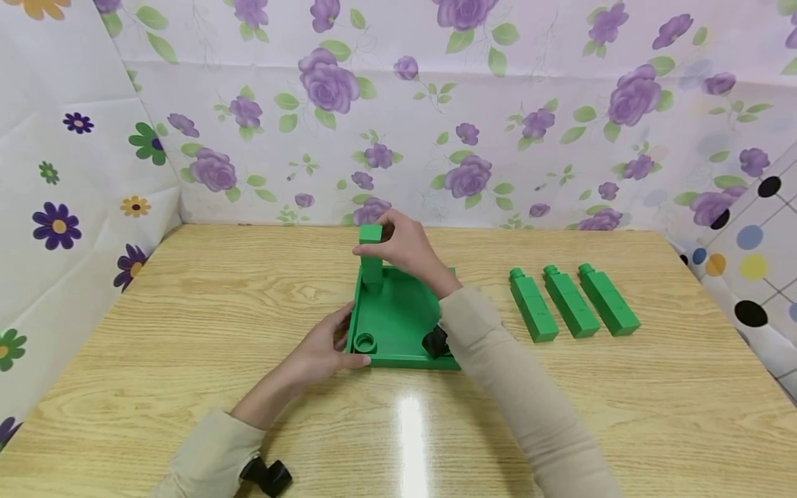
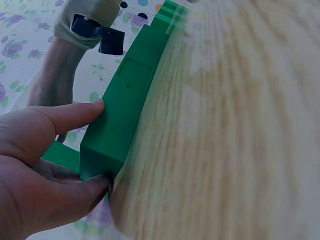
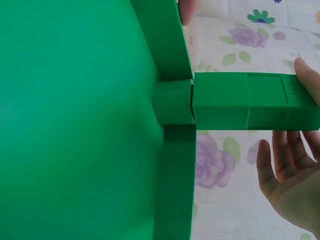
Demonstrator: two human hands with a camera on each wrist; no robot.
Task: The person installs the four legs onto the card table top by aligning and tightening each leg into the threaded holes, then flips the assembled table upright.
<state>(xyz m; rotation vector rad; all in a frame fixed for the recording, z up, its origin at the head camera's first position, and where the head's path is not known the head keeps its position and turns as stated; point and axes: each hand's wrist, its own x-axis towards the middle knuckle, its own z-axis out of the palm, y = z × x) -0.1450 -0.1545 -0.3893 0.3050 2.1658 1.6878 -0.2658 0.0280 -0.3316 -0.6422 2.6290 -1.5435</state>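
Note:
A green upturned table top (image 1: 401,321) with a raised rim lies on the wooden table. My left hand (image 1: 320,351) grips its near left corner, thumb along the near rim and fingers at the left side. In the far left corner a green table leg (image 1: 371,268) stands upright. My right hand (image 1: 405,245) pinches its upper end between thumb and fingers. The right wrist view shows the leg's lower end (image 3: 220,100) right at the round corner socket (image 3: 174,102). Another round socket (image 1: 365,343) shows in the near left corner; the right sleeve hides part of the right side.
Three more green legs with threaded ends, a left one (image 1: 534,308), a middle one (image 1: 571,304) and a right one (image 1: 609,302), lie side by side on the wooden table (image 1: 187,332) to the right. A flowered cloth (image 1: 405,138) hangs behind the table.

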